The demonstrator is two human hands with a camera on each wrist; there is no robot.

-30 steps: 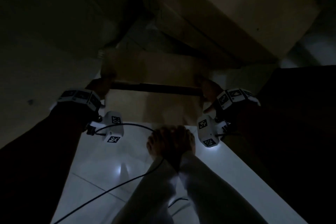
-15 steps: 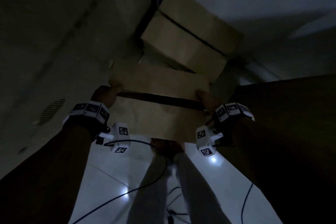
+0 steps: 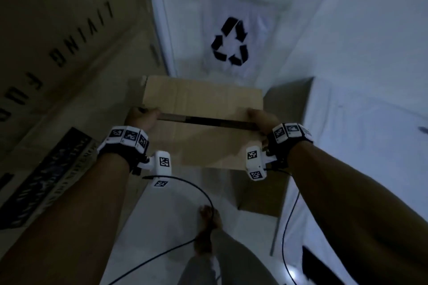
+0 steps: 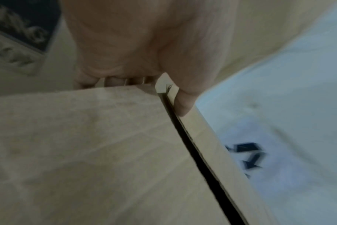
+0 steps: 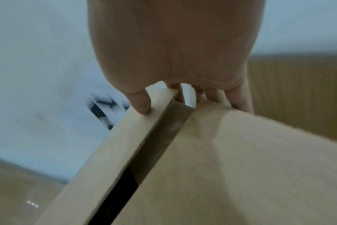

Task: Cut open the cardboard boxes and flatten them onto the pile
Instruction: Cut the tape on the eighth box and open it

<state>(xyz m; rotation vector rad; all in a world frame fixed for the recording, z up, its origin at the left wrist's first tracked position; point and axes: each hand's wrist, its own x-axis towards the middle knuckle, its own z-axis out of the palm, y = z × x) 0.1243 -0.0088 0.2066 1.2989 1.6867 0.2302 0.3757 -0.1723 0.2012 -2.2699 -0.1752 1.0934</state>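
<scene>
A plain brown cardboard box hangs in the air in front of me, carried between both hands. A dark slit runs across its top between two flaps. My left hand grips the box's left end, thumb on top of a flap and fingers curled under the edge. My right hand grips the right end the same way, thumb pressed on the far flap and fingers tucked behind. The box fills the lower part of each wrist view.
A white bag with a black recycling symbol hangs ahead. A large printed carton stands on the left. Another cardboard piece leans at the right by a white wall. Cables trail over the tiled floor near my bare feet.
The box has been lifted from the floor stack and carried forward in both hands. My view has swung up to the recycling bag, and the scene has brightened.
</scene>
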